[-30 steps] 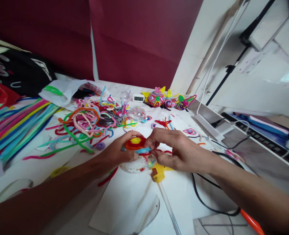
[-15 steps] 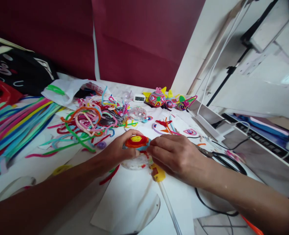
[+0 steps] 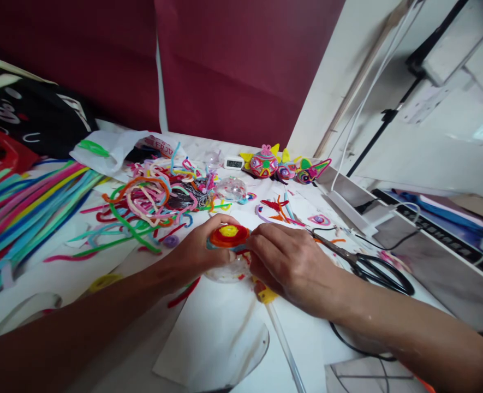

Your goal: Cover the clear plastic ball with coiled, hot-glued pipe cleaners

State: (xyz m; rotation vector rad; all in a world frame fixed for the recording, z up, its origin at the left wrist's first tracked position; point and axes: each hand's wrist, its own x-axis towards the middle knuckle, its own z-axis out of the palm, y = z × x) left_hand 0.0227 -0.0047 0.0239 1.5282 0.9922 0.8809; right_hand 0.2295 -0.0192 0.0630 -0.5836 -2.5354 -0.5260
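A flat coil of fuzzy pipe cleaners (image 3: 230,236), yellow in the middle, then red and orange with a blue edge, is pinched at its left side by my left hand (image 3: 202,240), thumb in front and fingers behind. My right hand (image 3: 296,259) closes its fingertips on the coil's right edge; what exactly lies between them is partly hidden. Directly below the coil is a clear plastic dome (image 3: 227,272) with red bits on it. Beneath my right hand, a yellow glue gun piece (image 3: 267,295) with a clear stick (image 3: 284,344) is partly covered.
Tangled pipe cleaners (image 3: 147,199) lie left of centre, with long straight ones (image 3: 32,213) farther left. Black-handled scissors (image 3: 382,273) lie beyond my right forearm. Decorated balls (image 3: 264,165), a small digital clock (image 3: 233,163) and another clear dome (image 3: 231,189) stand at the back.
My right hand has shifted slightly along the coil's right edge and covers more of the yellow piece. The coil is tilted a little differently; my left hand keeps its grip.
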